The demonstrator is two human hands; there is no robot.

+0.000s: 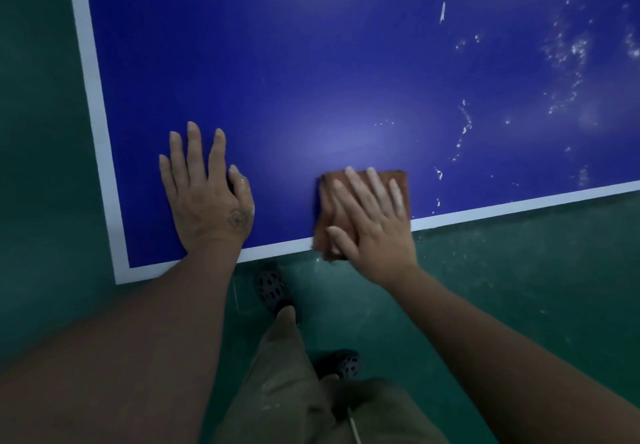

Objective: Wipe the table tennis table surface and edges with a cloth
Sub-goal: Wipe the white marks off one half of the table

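Nearest the camera: two bare forearms [156, 339] reach out over olive trousers [294, 391] and dark perforated clogs [272, 289] on a green floor [519, 287].
Left hand: the left hand [204, 194] lies flat on the blue table tennis table [311, 62] near its corner, fingers straight and spread. It holds nothing and looks like a brace.
Right hand: the right hand [370, 225] presses palm-down on the brown cloth [396, 178], fingers straight and slightly fanned. It pins the cloth flat and does not grip it.
Cloth position: on the table's near edge, right of the left hand and well apart from it. It covers the white border line [519, 206] there, and its near end pokes out past the edge.
Cloth axis: folded into a flat, nearly square pad. Its slightly longer run seems to go from the near edge inward, tilted a little left, with the far corners pointing into the blue field. The hand hides too much to be sure.
Step in hand: likely wiping the near strip of the surface and its border.
Doing it well: keep the whole palm loaded so the pad stays flat. Sweep right toward the white flecks [568, 48], which lie thick on that side, and draw them off the edge in overlapping passes. Let the overhanging end wrap the rim to catch the edge.
Risk: flecks may smear or drop onto the floor.
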